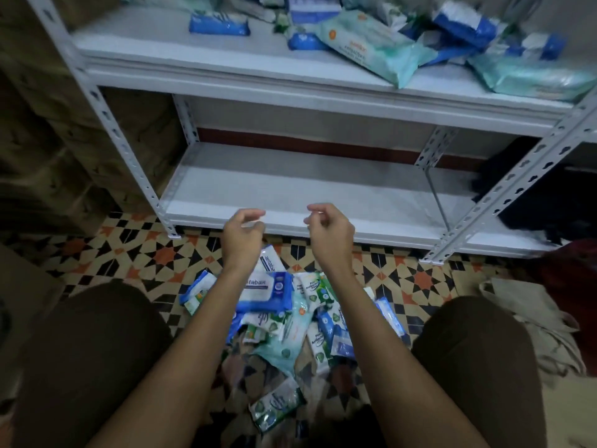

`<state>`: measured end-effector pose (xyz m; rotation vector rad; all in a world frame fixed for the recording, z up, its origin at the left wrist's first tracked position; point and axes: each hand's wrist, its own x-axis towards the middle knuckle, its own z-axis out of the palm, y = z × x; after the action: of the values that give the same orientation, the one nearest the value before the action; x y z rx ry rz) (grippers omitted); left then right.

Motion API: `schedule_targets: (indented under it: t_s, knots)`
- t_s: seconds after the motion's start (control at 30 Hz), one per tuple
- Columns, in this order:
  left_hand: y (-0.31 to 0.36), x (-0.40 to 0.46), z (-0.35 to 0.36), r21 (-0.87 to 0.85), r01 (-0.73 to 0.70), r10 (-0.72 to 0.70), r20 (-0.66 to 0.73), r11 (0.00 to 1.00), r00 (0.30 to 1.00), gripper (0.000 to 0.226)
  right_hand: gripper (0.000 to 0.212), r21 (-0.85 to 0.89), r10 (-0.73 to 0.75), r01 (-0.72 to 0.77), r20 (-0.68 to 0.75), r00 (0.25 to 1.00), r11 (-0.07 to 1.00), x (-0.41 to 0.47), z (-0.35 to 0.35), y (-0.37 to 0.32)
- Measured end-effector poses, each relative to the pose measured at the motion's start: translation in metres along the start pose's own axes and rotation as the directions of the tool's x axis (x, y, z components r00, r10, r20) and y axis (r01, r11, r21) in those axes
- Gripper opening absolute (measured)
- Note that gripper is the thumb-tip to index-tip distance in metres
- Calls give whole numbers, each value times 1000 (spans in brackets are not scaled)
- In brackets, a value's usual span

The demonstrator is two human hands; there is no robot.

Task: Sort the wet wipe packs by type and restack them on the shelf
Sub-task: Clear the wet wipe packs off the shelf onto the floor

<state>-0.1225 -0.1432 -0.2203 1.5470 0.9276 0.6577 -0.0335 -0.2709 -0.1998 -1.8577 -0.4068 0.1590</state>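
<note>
upper-shelf packs (pixel 371 43) blurred; cut by top edge

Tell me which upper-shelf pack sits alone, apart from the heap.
The blue pack at the left of the upper shelf. It lies by itself on bare board; the other packs there are piled together to its right.

I see a white metal shelf unit (pixel 290 195) standing on a floor (pixel 135 250) tiled in a star pattern of cream, black and orange. The wet wipe packs on the floor (pixel 277 315) are blue and white, white with green markings, and pale teal; the packs on the upper shelf (pixel 403 37) are blue, white and pale teal. My knees (pixel 84 354) are covered in dark brown cloth.
</note>
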Motion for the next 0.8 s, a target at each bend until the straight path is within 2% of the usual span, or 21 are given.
schedule_targets:
  t_s: [0.1, 0.2, 0.27, 0.33, 0.4, 0.5, 0.63, 0.7, 0.8]
  knots:
    - [64, 34, -25, 17, -163, 164, -109, 986, 980, 27, 18, 8, -233, 234, -67, 970, 972, 29, 11, -64]
    - [134, 66, -48, 104, -395, 408, -166, 913, 898, 23, 19, -48, -456, 454, -121, 882, 890, 64, 23, -124]
    - [171, 91, -60, 208, -481, 518, -194, 852, 833, 20, 20, -122, -538, 525, -121, 834, 842, 90, 32, -157]
    - [194, 117, -71, 376, -486, 573, -166, 789, 803, 18, 23, -233, -534, 515, -23, 845, 825, 119, 40, -179]
    - [204, 145, -82, 549, -448, 567, -58, 706, 822, 23, 30, -343, -467, 482, 129, 875, 807, 145, 52, -191]
    - [207, 179, -95, 740, -374, 454, 104, 560, 885, 39, 44, -541, -376, 468, 278, 884, 698, 171, 67, -200]
    - [219, 212, -98, 901, -243, 386, 93, 361, 918, 51, 58, -535, -267, 419, 340, 902, 733, 198, 82, -216]
    - [228, 228, -97, 917, -223, 322, 112, 332, 940, 56, 66, -519, -241, 417, 372, 896, 746, 215, 88, -221]
    - [234, 254, -94, 916, -177, 225, 99, 360, 969, 69, 74, -488, -244, 436, 407, 880, 756, 238, 100, -221]
